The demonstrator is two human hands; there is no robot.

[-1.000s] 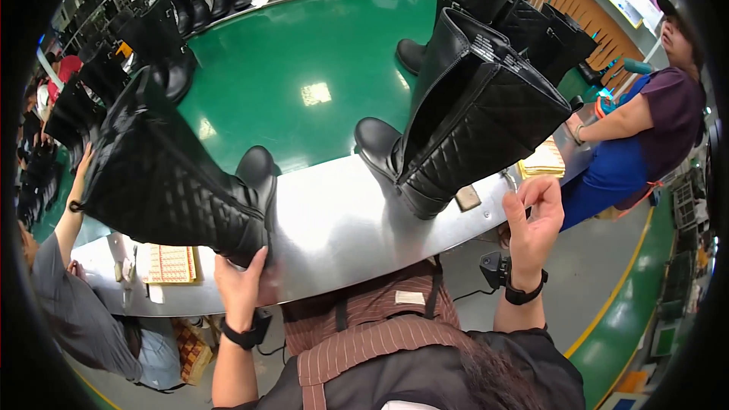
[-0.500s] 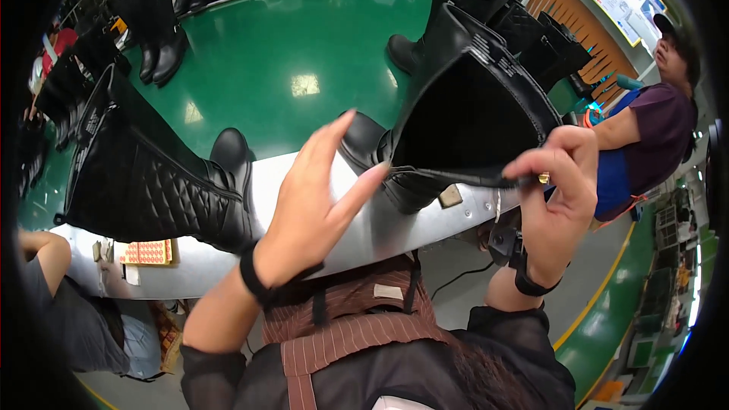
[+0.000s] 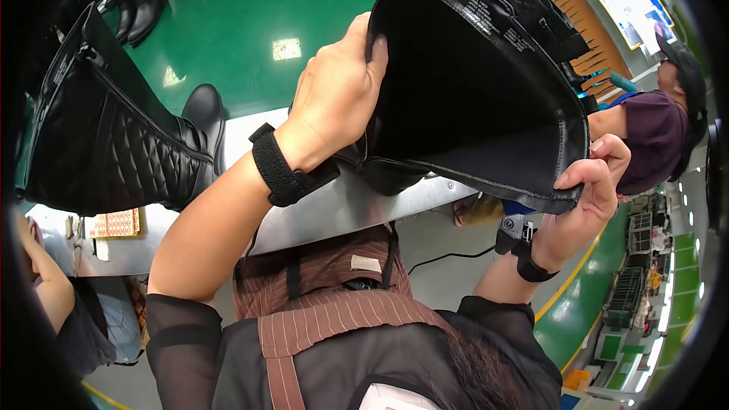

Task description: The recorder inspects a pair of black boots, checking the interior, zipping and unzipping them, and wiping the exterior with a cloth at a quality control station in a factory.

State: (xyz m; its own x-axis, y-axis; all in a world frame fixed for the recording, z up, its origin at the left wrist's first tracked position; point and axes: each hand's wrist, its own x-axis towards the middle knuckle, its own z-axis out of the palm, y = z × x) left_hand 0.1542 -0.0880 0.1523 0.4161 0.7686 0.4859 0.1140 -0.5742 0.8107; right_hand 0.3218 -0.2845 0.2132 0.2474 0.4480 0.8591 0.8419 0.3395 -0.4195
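A tall black boot (image 3: 486,175) stands before me with its shaft unzipped and spread wide, so its dark lining shows. My left hand (image 3: 338,91) is closed on the zipper edge at the shaft's left side. The corner of the shaft at the right is pinched between the thumb and fingers of my right hand (image 3: 596,182). The boot's foot is mostly hidden behind the shaft and my left hand. Further left, a second tall black boot (image 3: 144,144) with a quilted side stands on the metal ledge (image 3: 342,209).
A green work surface (image 3: 228,30) lies beyond the ledge. More black boots (image 3: 140,0) stand at the far left, others at the right behind the open boot. A sticker sheet (image 3: 118,223) lies on the ledge at left. Co-workers (image 3: 653,137) are at both sides.
My left hand has moved from open beside the boot to gripping its zipper edge. The shaft is pulled wider and nearer, and my right hand has moved slightly right with its corner.
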